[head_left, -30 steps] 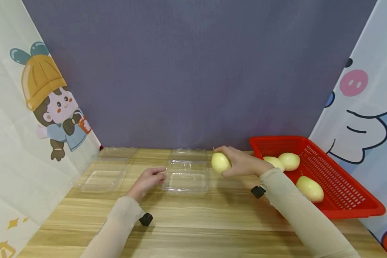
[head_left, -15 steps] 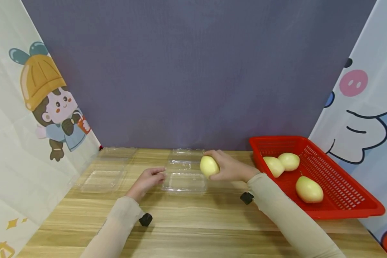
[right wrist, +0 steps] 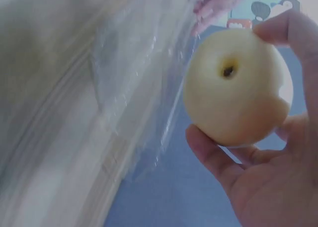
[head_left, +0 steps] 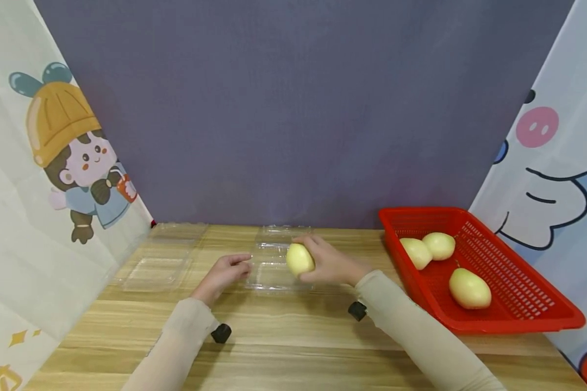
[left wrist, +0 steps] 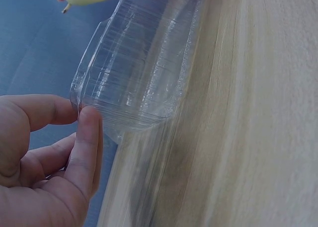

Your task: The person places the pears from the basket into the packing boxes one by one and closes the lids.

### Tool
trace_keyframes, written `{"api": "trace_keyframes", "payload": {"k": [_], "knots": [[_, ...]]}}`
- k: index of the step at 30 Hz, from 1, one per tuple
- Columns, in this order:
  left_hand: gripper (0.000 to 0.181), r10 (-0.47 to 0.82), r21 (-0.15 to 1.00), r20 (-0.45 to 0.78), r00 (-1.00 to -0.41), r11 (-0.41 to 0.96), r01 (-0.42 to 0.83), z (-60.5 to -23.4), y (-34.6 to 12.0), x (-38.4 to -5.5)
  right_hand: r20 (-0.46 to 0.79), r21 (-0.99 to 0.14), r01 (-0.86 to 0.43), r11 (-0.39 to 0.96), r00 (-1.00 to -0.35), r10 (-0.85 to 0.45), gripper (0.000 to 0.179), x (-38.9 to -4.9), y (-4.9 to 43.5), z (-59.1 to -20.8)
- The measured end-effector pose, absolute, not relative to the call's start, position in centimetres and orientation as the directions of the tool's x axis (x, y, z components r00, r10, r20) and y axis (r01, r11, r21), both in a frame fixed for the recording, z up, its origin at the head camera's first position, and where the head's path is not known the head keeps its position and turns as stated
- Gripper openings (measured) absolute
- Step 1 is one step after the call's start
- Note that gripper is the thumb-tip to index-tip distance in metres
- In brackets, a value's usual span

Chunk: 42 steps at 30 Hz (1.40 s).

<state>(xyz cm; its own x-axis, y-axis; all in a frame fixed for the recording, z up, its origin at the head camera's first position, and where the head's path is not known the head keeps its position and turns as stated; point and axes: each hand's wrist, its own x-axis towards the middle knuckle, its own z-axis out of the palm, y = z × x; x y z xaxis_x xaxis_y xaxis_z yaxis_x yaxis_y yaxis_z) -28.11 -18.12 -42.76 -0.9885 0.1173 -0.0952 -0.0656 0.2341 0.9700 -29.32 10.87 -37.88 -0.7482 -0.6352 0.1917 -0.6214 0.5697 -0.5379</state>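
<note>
My right hand grips a pale yellow pear over the right part of a clear plastic clamshell box. Fingers and thumb spread around the sides of the fruit, and its dark blossom end faces the right wrist camera. The box stands with its lid folded back, away from me. At its left edge, my left hand pinches the rim between thumb and finger, as the left wrist view shows. A bit of the pear and its stem appears at the top of that view.
A red perforated basket at the right holds three pears. Another opened clear box lies at the left of the wooden table. A grey-blue curtain hangs behind.
My right hand has carried the pear leftward and slightly down, from beside the middle box to over it. The left hand has stayed at the box's edge.
</note>
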Motion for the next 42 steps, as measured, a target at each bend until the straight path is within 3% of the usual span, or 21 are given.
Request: {"api": "trace_keyframes", "payload": {"k": [42], "knots": [[0.046, 0.118, 0.972, -0.093, -0.989, 0.227, -0.064, -43.2, -18.4, -28.4, 0.203, -0.555, -0.592, 0.585, -0.778, -0.594, 0.078, -30.3, 3.9, -41.6]]}}
